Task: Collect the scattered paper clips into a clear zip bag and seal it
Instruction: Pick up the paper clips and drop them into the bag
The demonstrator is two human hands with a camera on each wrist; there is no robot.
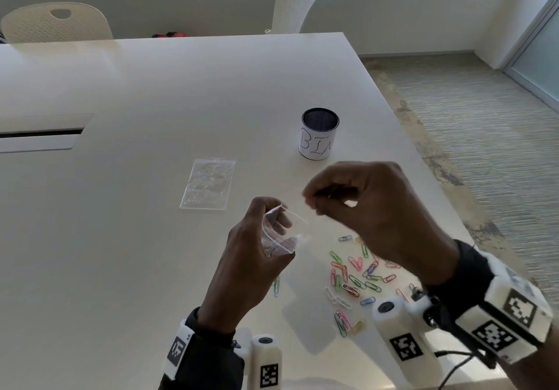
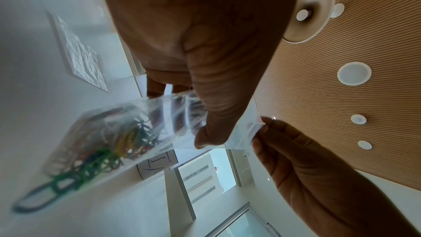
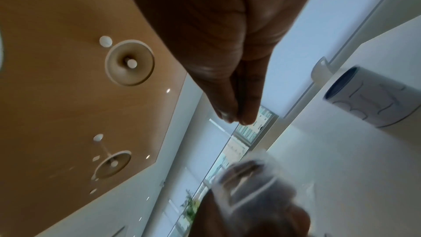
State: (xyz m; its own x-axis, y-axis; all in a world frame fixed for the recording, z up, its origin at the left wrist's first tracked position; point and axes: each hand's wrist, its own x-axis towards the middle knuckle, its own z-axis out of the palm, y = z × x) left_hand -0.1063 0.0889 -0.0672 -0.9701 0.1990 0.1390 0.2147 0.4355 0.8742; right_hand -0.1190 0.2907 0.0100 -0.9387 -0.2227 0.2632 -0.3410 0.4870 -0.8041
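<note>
Already, zip bag [image 2: 127, 132] holds colored paper clips [image 2: 107, 150].

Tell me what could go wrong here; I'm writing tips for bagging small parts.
The left hand grips the zip bag tilted, mouth open; clips inside could spill. The right hand hangs clear of the mouth, so a dropped clip could miss. Many paper clips remain; sealing now would be early.

white-wrapped cup [image 1: 319, 138], handwritten "BIN", last letter partly hidden
</note>
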